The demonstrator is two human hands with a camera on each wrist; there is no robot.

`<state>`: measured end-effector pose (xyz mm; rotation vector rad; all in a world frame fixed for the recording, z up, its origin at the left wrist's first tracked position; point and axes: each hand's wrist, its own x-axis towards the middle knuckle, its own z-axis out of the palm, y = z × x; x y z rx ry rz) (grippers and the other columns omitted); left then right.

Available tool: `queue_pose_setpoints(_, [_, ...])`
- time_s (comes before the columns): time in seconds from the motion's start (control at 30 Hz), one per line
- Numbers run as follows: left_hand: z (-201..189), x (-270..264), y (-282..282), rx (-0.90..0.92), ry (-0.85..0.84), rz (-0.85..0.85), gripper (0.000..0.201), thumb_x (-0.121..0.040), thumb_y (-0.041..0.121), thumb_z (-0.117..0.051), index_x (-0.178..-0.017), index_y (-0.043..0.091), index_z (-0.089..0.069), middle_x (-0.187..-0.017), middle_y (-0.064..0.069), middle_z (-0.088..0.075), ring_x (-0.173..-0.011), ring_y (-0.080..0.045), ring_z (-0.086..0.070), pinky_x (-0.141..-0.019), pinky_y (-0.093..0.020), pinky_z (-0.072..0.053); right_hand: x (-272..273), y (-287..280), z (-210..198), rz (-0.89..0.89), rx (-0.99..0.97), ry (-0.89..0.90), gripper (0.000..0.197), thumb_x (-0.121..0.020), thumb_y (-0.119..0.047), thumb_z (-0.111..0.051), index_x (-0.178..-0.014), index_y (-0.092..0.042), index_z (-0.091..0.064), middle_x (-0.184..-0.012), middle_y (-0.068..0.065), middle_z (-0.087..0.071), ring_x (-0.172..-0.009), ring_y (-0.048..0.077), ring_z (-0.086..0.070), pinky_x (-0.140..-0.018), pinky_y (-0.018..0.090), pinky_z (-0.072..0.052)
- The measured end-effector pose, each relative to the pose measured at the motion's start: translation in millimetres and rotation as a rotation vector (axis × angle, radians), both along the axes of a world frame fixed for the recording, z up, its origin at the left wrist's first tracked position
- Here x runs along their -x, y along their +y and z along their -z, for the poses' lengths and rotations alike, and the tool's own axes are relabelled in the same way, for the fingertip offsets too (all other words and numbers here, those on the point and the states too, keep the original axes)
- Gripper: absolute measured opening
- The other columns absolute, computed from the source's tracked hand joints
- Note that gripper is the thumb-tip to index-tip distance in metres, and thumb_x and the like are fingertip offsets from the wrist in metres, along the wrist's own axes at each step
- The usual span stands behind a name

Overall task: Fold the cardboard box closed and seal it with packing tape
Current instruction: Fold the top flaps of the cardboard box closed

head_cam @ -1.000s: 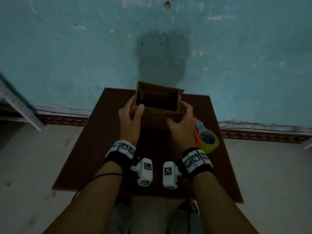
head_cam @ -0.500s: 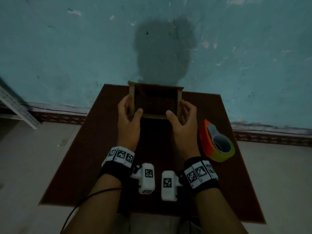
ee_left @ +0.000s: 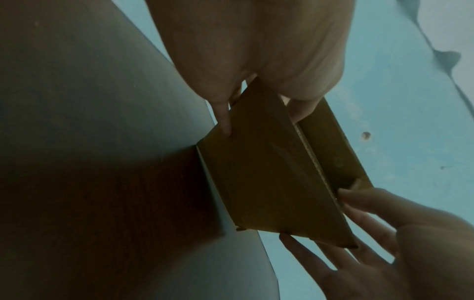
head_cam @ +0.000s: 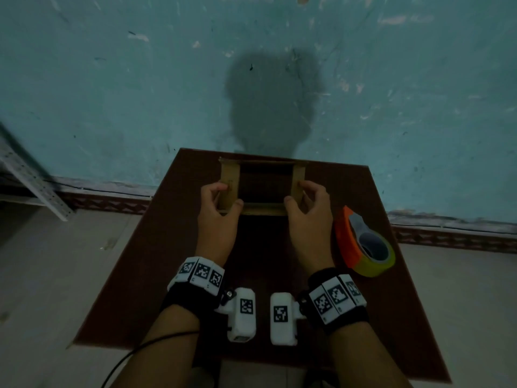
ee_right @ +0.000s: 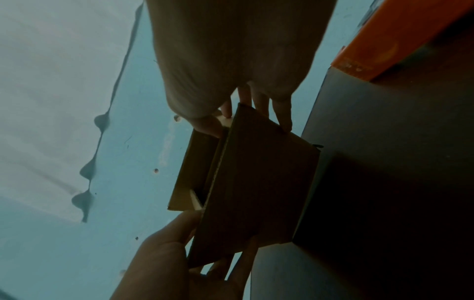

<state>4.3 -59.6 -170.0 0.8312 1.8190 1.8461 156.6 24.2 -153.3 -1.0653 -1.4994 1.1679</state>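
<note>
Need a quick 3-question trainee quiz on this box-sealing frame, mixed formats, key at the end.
1. True or false: the cardboard box is already taped shut.
2. Multiple choice: the tape dispenser lies A) inside the box, B) on the table to the right of the right hand, C) in the left hand.
3. Fill in: both hands grip the box at its two ____.

Key
1. False: the top is open and the inside shows dark.
2. B
3. sides

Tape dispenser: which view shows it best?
Head view: the whole tape dispenser sits on the table, right of the right hand. Right wrist catches only an orange corner. Left wrist shows none.
</note>
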Motion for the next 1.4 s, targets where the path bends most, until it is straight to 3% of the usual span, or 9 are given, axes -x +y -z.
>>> queue_pose_setpoints(0.2, [-1.4,1.9,1.9,0.066,0.074,0.010,0.034,-0.098,0.019,-0.072,-0.131,0.026,-0.063,-0.142,0.007,-0.060,-0.112,0.020,-0.056,-0.087,0.000,-0.046,-3.1,0.4,-2.2,0.008,-0.013,-0.155,0.048,-0.102,-0.026,-0.068,-0.149,-0.022,-0.056,-0.144,-0.009,-0.046,-0.121,0.002,-0.050,-0.106,0.028,-0.046])
queue_pose_setpoints(0.4, [-8.8,-2.0,-2.4,0.128,0.161,0.069,0.046,-0.090,0.039,-0.080,-0.132,0.040,-0.059,-0.156,0.007,-0.048,-0.141,-0.010,-0.048,-0.115,-0.035,-0.045,-6.2,1.1,-7.5,-0.015,-0.054,-0.292,0.055,-0.104,-0.029,-0.067,-0.155,-0.016,-0.054,-0.155,-0.002,-0.040,-0.126,0.004,-0.045,-0.107,0.027,-0.047])
queue_pose_setpoints(0.5, [-13.3,0.1,-6.0,0.138,0.167,0.134,0.052,-0.089,0.034,-0.080,-0.135,0.040,-0.059,-0.158,0.007,-0.044,-0.142,-0.010,-0.046,-0.115,-0.032,-0.045,-10.6,1.9,-9.2,-0.004,-0.040,-0.272,0.055,-0.103,-0.032,-0.068,-0.154,-0.014,-0.056,-0.152,-0.003,-0.042,-0.128,0.005,-0.046,-0.112,0.034,-0.048])
queue_pose_setpoints(0.63, [-18.2,-2.1,-9.9,0.163,0.211,0.178,0.060,-0.090,0.009,-0.076,-0.145,0.026,-0.060,-0.159,0.006,-0.040,-0.136,-0.002,-0.043,-0.091,0.006,-0.038,-15.0,2.1,-13.8,0.003,0.015,-0.228,0.052,-0.103,-0.038,-0.067,-0.152,-0.022,-0.059,-0.140,-0.014,-0.040,-0.126,0.004,-0.046,-0.105,0.029,-0.045])
queue_pose_setpoints(0.83, [-18.2,-2.0,-9.3,0.151,0.206,0.042,0.042,-0.092,0.033,-0.079,-0.132,0.031,-0.065,-0.140,0.008,-0.051,-0.126,-0.009,-0.055,-0.110,-0.034,-0.049,-14.7,0.2,-13.4,0.008,-0.033,-0.248,0.049,-0.103,-0.036,-0.068,-0.148,-0.020,-0.062,-0.139,-0.011,-0.044,-0.122,0.006,-0.051,-0.102,0.027,-0.048])
queue_pose_setpoints(1.03, [-15.6,-0.1,-3.8,0.145,0.173,-0.040,0.085,-0.091,0.031,-0.080,-0.159,0.043,-0.033,-0.141,0.006,-0.040,-0.133,-0.013,-0.045,-0.110,-0.035,-0.042,-16.4,3.2,-7.8,0.024,-0.069,-0.217,0.058,-0.097,-0.020,-0.074,-0.149,-0.028,-0.051,-0.136,-0.006,-0.055,-0.119,0.009,-0.060,-0.104,0.039,-0.057])
queue_pose_setpoints(1.2, [-16.1,1.3,-2.5,0.190,0.252,-0.026,0.103,-0.095,0.034,-0.075,-0.159,0.064,0.000,-0.140,-0.004,-0.038,-0.134,-0.026,-0.043,-0.110,-0.046,-0.041,-19.3,4.1,-4.6,-0.092,-0.182,-0.288,0.096,-0.099,-0.015,-0.072,-0.167,-0.052,-0.014,-0.129,-0.001,-0.045,-0.106,0.006,-0.056,-0.088,0.020,-0.050])
queue_pose_setpoints(1.3, [-15.8,1.6,-2.5,0.212,0.285,-0.020,0.097,-0.097,0.037,-0.071,-0.160,0.064,-0.003,-0.132,0.001,-0.032,-0.125,-0.019,-0.036,-0.102,-0.038,-0.035,-20.6,1.9,-9.6,-0.133,-0.203,-0.310,0.084,-0.102,-0.017,-0.068,-0.165,-0.051,-0.025,-0.127,-0.001,-0.042,-0.103,0.001,-0.052,-0.084,0.014,-0.048])
queue_pose_setpoints(1.4, [-15.2,1.3,-2.9,0.228,0.280,-0.022,0.088,-0.095,0.041,-0.073,-0.157,0.065,-0.015,-0.140,0.001,-0.033,-0.132,-0.021,-0.036,-0.103,-0.041,-0.038,-20.8,-0.7,-16.2,-0.113,-0.154,-0.301,0.056,-0.102,-0.026,-0.069,-0.152,-0.038,-0.048,-0.136,0.000,-0.041,-0.114,0.008,-0.053,-0.101,0.032,-0.055])
